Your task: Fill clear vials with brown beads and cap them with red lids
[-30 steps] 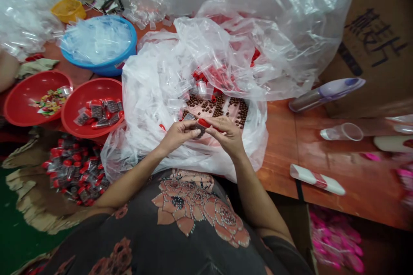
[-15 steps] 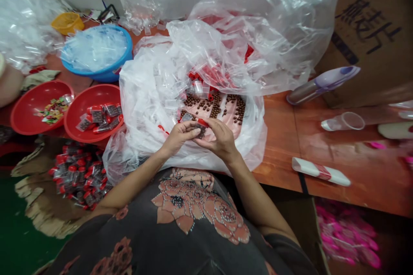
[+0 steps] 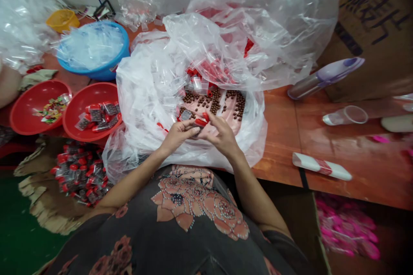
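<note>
My left hand (image 3: pixel 178 135) pinches a small clear box with a red top (image 3: pixel 200 123), its lower part hidden by my fingers. My right hand (image 3: pixel 223 135) curls round from the other side. At its index fingertip is a small red cap (image 3: pixel 205 116), standing a little above the box's red top; whether it is hinged to the box I cannot tell. Beneath both hands, small round brown candies (image 3: pixel 239 107) lie on a pinkish surface inside a white plastic bag (image 3: pixel 142 120). Clear boxes and red caps (image 3: pixel 197 84) lie loose just behind them.
To the left stand a red bowl (image 3: pixel 69 126) of filled boxes, another red bowl (image 3: pixel 19 120) with colourful pieces, and a blue basin (image 3: pixel 124 53) of clear plastic. Filled boxes (image 3: pixel 80 172) are heaped below. A bottle (image 3: pixel 305 88), plastic cup (image 3: pixel 353 115) and carton (image 3: pixel 361 64) are rightward.
The red cap at my right index fingertip now stands apart from the box's top, where earlier one red top showed. The box has tilted in my fingers. The camera view has shifted slightly.
</note>
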Motion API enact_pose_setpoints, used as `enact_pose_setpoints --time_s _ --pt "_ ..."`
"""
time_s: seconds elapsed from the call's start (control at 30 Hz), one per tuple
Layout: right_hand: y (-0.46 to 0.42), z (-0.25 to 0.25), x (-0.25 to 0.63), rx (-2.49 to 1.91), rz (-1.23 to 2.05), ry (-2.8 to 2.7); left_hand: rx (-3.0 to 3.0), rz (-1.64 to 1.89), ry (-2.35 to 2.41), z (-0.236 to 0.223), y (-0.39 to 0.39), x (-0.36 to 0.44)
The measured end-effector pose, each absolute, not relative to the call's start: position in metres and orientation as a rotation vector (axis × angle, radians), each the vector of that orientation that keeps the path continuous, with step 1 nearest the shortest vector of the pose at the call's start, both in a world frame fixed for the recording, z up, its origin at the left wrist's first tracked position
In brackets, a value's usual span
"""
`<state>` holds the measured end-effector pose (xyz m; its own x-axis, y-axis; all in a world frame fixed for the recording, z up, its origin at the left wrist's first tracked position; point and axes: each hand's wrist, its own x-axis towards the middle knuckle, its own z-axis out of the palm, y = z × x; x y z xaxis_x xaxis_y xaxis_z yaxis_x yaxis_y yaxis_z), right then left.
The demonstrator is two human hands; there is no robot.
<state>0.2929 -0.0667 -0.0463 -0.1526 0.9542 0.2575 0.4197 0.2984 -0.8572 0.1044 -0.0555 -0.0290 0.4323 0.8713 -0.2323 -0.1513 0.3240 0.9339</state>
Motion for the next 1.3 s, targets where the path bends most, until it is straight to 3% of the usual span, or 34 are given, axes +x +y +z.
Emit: enact_pose_setpoints --time_s 0.23,0.83,0.97,1.17,1.3 --pt "-0.073 -0.044 0.286 -1.286 0.442 -2.103 0.801 0.809 0.926 -0.035 -0.053 0.117" --pt "-0.064 -0.041 0.262 -1.183 0.259 -2.4 0.706 0.906 1.006 -0.037 -0.06 0.12" --pt "-0.054 -0.049 0.264 -1.23 0.348 -2.376 0.989 1.068 1.12 -0.012 -0.049 0.073" --pt "-0.01 -0.064 0.274 -1.515 0.593 -2.358 1.223 1.694 1.726 0.032 -0.013 -0.078" --pt "0.008 -0.067 0.249 -1.856 0.677 -2.241 1.281 1.562 1.872 0.03 -0.005 -0.152"
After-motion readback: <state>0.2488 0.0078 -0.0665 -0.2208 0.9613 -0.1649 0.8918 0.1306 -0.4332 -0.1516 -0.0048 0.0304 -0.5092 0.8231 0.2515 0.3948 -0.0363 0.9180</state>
